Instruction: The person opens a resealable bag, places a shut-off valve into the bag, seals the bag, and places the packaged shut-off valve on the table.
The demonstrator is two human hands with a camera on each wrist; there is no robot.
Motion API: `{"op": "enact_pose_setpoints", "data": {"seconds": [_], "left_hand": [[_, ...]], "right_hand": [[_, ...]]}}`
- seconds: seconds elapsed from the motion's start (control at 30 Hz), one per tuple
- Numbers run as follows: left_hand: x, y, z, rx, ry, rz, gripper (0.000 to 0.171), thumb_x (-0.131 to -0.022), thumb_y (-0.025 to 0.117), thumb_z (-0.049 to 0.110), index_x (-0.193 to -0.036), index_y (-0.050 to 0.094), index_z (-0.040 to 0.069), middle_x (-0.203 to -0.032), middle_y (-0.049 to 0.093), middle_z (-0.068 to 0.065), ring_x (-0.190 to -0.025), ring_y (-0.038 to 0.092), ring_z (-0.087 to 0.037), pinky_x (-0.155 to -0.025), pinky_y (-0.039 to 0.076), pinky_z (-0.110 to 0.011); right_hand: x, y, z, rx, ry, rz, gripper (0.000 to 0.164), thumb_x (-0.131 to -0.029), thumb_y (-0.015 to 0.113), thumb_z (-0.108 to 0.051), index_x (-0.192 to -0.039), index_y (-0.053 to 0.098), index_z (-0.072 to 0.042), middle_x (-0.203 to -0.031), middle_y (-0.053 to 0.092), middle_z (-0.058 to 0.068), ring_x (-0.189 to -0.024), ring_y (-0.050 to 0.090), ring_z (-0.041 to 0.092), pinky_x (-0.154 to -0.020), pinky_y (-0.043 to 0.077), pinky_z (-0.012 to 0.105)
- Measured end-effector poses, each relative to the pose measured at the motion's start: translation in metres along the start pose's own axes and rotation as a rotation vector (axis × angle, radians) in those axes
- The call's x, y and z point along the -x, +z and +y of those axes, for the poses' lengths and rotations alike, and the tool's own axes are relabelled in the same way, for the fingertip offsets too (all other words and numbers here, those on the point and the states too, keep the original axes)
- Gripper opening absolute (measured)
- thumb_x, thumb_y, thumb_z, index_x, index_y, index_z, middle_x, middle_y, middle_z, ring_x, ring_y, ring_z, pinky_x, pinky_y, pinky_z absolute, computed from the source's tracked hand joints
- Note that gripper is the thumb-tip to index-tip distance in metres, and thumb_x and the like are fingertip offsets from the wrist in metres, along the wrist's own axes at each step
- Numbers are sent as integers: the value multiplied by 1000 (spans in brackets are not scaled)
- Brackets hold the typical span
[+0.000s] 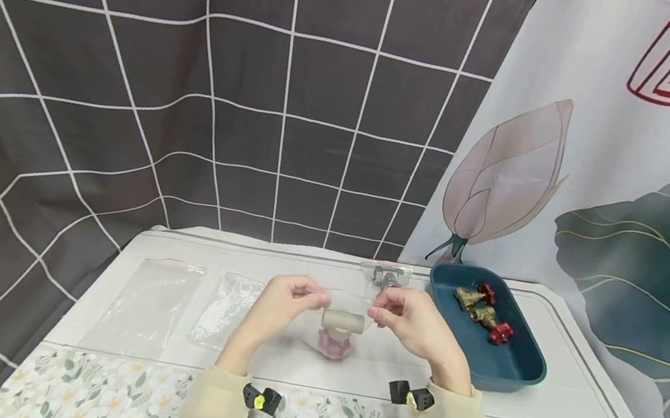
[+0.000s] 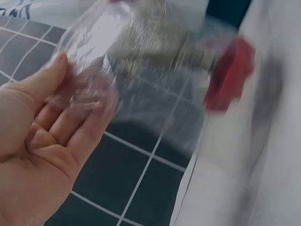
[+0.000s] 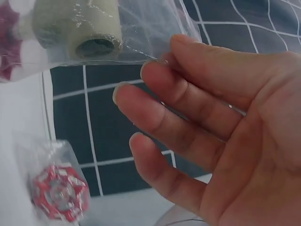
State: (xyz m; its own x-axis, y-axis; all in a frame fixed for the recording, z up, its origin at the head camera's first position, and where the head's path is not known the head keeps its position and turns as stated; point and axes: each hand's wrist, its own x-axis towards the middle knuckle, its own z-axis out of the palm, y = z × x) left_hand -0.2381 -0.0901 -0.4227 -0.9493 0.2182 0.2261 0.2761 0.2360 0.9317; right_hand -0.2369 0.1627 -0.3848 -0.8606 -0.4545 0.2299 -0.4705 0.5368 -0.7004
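Note:
Between my two hands hangs a clear plastic bag (image 1: 350, 301) with a brass valve (image 1: 343, 321) inside it. The valve's red handwheel (image 1: 333, 345) points down toward the table and shows pinkish through the plastic. My left hand (image 1: 284, 306) pinches the bag's upper left corner between thumb and fingers. At the opposite corner my right hand (image 1: 415, 322) pinches the plastic with thumb and forefinger, its other fingers loosely bent. In the right wrist view the valve's open pipe end (image 3: 96, 46) shows through the film. The left wrist view is blurred around the handwheel (image 2: 230, 75).
Two flat clear bags (image 1: 148, 304) lie on the white table at the left. Behind my right hand is another bagged valve (image 1: 386, 277) with a red handwheel (image 3: 60, 193). A blue bin (image 1: 507, 383) at the right holds loose brass valves (image 1: 484, 315). A grid-patterned curtain (image 1: 244, 123) hangs behind.

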Motion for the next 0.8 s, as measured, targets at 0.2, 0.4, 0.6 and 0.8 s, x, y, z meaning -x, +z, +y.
{"op": "enact_pose_setpoints", "data": {"seconds": [0.2, 0.4, 0.6, 0.8], "left_hand": [[2, -4, -3, -138, 38, -66, 17, -91, 70, 30, -96, 75, 14, -95, 73, 3, -92, 68, -14, -91, 52, -42], [1, -3, -12, -193, 55, -144, 24, -96, 63, 30, -102, 74, 9, -98, 73, 1, -92, 68, -15, -88, 54, -39], [2, -7, -15, -194, 11, -109, 25, -94, 65, 32, -107, 73, 12, -101, 72, 5, -96, 67, -13, -93, 51, -41], [3, -14, -14, -201, 10, -80, 24, -92, 68, 31, -106, 73, 12, -101, 72, 6, -97, 67, -13, -95, 50, -45]], "right_hand": [[1, -3, 1, 106, -31, -9, 7, -89, 73, -11, -83, 69, -14, -72, 62, -10, -65, 55, 7, -58, 49, 27], [1, -1, 6, 193, 3, -48, 5, -89, 72, -11, -85, 71, -11, -76, 64, -9, -69, 58, 5, -61, 49, 27], [2, -3, 8, 207, 43, -54, 5, -89, 72, -11, -84, 71, -13, -76, 64, -9, -70, 58, 6, -63, 50, 29], [1, -3, 10, 210, 35, -64, 5, -88, 73, -12, -92, 71, -10, -81, 65, -7, -73, 59, 9, -65, 51, 30]]}}
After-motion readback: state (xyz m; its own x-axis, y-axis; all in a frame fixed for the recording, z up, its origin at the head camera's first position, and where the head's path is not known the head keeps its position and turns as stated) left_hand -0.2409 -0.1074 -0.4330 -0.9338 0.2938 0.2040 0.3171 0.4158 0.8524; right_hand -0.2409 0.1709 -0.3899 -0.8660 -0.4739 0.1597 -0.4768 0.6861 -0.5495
